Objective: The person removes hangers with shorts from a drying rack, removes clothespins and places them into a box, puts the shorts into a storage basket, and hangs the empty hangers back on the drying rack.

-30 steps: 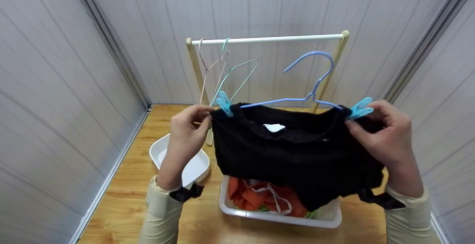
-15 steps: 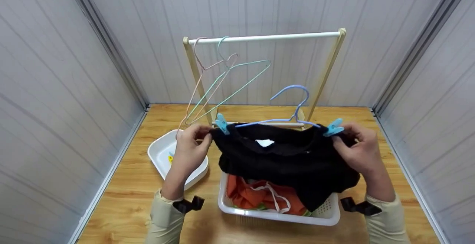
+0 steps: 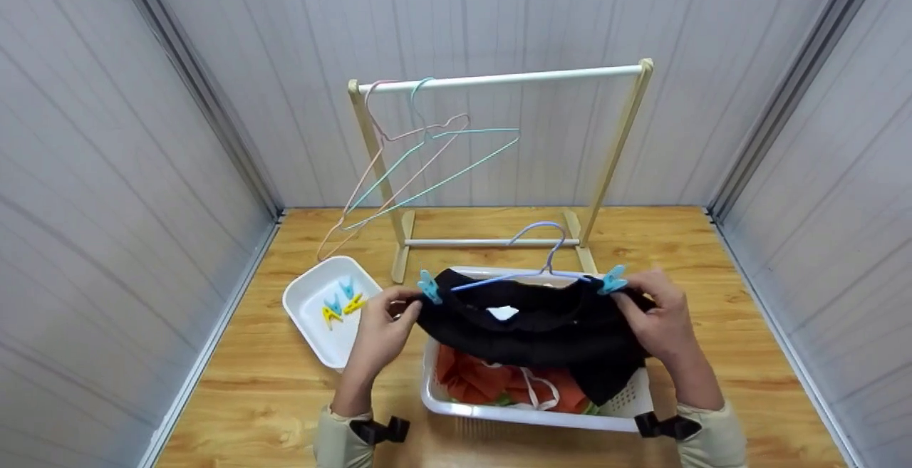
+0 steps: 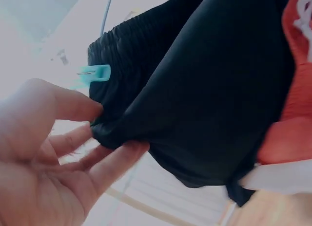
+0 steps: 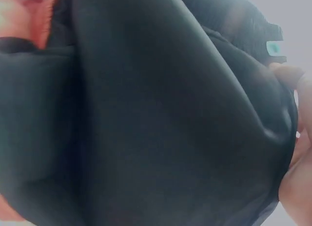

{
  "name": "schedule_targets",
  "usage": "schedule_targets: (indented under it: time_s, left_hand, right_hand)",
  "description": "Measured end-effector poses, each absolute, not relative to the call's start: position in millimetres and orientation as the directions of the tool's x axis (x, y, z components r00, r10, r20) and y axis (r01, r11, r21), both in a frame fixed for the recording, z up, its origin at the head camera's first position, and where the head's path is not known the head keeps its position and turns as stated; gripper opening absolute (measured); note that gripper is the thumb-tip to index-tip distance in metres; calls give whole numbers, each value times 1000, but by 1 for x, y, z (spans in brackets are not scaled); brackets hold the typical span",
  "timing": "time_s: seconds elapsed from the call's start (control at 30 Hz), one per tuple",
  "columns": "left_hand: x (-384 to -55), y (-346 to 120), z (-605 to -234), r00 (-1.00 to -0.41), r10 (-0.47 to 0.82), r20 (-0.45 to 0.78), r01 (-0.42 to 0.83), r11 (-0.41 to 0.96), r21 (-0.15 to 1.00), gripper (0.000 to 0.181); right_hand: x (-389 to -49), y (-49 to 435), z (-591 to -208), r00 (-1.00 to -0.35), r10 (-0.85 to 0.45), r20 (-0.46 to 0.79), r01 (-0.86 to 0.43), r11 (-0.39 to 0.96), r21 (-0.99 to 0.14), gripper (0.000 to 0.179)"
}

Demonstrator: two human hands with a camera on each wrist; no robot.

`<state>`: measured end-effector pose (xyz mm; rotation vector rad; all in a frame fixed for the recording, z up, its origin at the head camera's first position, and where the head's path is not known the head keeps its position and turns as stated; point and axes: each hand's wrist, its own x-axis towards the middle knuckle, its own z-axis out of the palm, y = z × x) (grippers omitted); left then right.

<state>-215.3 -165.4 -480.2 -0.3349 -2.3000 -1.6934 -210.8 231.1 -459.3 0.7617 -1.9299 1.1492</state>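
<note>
Three hangers (image 3: 548,268), six clothespins (image 3: 429,287) (four blue, two yellow), one black garment (image 3: 527,340), one white tray (image 3: 310,307), one white basket (image 3: 527,417), one rack (image 3: 534,78).

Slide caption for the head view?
Left hand and right hand hold a black garment with blue hanger and turquoise pegs over a white basket.

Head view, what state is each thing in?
Black garment: pegged, held
Garment pegs: clipped on
Left hand: pinching garment
Right hand: pinching garment
Rack: standing
Blue hanger: off rack, touching garment
Pink hanger: hung, bare
Green hanger: hung, bare
Tray: holding four loose pegs
Basket: holding orange cloth
</note>
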Motion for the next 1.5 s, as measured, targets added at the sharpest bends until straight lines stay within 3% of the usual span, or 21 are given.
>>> schedule_targets:
  time_s: [0.23, 0.4, 0.5, 0.6, 0.83, 1.0, 1.3, 1.5]
  left_hand:
    - [-212, -158, -485, -915, 3, 403, 387, 289, 876, 13]
    - [-227, -157, -513, -892, -22, 451, 423, 305, 853, 12]
    - [-237, -157, -533, -890, -36, 454, 422, 308, 852, 13]
    - [-240, -156, -543, -896, -51, 441, 402, 328, 855, 13]
    - [-241, -152, -554, -894, -35, 446, 395, 408, 823, 12]
    - [-241, -148, -556, -890, -41, 453, 376, 493, 784, 15]
    - [-238, -141, -551, -926, -38, 375, 284, 584, 760, 11]
    - [-237, -132, -553, -917, 64, 394, 315, 722, 616, 12]
  right_hand:
    - [-219, 236, -498, -607, -79, 791, -665, 595, -451, 27]
    - [-216, 241, -510, -774, 31, 632, -409, 738, -536, 19]
    - [-214, 243, -516, -877, 64, 476, -278, 740, -612, 20]
    - [-212, 246, -521, -932, 69, 356, -207, 706, -677, 15]
    - [-208, 257, -530, -977, 64, 203, -109, 668, -736, 10]
    - [-201, 269, -533, -991, 107, 83, 7, 649, -761, 24]
    - [-195, 283, -541, -982, 187, -25, 107, 442, -890, 42]
    - [-195, 287, -537, -976, 205, -79, 152, 371, -916, 49]
